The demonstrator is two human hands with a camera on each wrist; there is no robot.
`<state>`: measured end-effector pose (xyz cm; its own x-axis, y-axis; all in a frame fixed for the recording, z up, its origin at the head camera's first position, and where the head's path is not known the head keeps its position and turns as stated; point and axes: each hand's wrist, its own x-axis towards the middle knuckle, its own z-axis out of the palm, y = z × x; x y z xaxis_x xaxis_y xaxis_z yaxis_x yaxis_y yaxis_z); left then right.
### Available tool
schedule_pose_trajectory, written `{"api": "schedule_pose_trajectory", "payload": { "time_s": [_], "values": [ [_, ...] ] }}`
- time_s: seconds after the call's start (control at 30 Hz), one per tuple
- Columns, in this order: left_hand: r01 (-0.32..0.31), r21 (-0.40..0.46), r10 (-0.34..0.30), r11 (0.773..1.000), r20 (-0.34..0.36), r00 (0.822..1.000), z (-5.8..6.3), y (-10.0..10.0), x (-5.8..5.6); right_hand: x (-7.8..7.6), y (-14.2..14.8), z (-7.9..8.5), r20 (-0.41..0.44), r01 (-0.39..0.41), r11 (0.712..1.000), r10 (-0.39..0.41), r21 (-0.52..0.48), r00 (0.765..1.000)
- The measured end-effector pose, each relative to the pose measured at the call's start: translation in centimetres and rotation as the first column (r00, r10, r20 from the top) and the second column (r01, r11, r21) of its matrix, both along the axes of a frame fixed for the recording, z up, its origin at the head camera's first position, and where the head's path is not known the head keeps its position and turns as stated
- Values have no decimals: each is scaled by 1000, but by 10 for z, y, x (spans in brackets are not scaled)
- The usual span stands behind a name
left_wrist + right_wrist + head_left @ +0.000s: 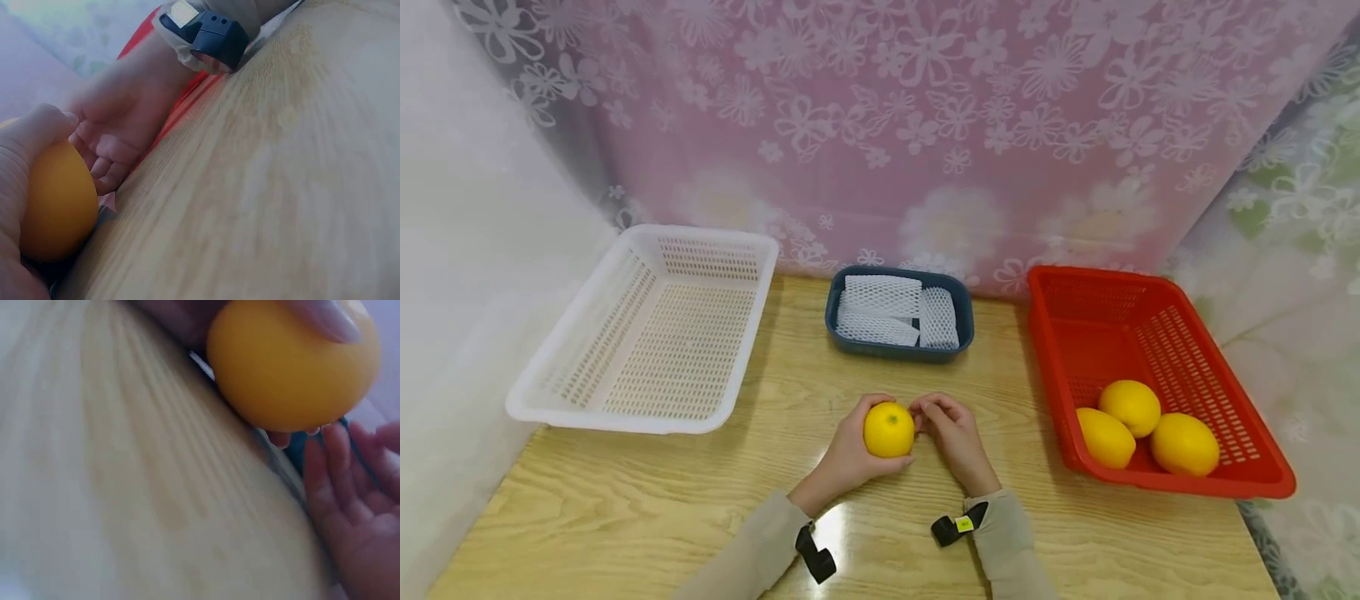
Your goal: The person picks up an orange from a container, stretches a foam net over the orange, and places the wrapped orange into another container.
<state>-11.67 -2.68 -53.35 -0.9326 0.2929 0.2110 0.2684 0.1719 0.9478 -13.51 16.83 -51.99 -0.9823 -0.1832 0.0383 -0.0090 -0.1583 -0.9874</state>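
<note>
My left hand (pixel 847 457) grips an orange (pixel 889 430), its fingers behind the fruit and its thumb along the near side. The fruit is smooth and yellow, its stem end facing up in the head view. In the left wrist view the thumb lies over the top of the orange (pixel 59 203). Close on the fruit's right side is my right hand (pixel 957 442), fingers loosely bent and nothing in them. The right wrist view has its fingertips (pixel 336 439) right at the orange's lower edge, palm turned toward the fruit.
A blue tray (pixel 898 352) with white foam net sleeves (pixel 880 298) stands beyond the hands. On the left is a white perforated basket (pixel 625 423). To the right, a red basket (pixel 1187 482) holds 3 more oranges (pixel 1184 444). A floral curtain (pixel 880 150) hangs behind the wooden table (pixel 647 508).
</note>
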Motion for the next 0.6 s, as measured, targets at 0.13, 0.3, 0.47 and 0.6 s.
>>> {"api": "schedule_pose_trajectory", "payload": {
  "time_s": [0.13, 0.3, 0.47, 0.6],
  "values": [
    [1, 4, -1, 1000, -4, 1000, 1, 1, -1, -8, 0, 30, -59, 40, 996, -36, 78, 998],
    [13, 10, -13, 1000, -5, 1000, 3, 0, -1, -39, -2, 70, -236, 157, 986, -141, 52, 961],
    [31, 30, -31, 999, -20, 999, 4, 0, 0, -73, -4, 93, -173, 250, 964, -232, 89, 957],
    [46, 44, -45, 998, -33, 998, 3, 0, 0, -95, -7, 96, -90, 218, 956, -203, 198, 975]
  ]
}}
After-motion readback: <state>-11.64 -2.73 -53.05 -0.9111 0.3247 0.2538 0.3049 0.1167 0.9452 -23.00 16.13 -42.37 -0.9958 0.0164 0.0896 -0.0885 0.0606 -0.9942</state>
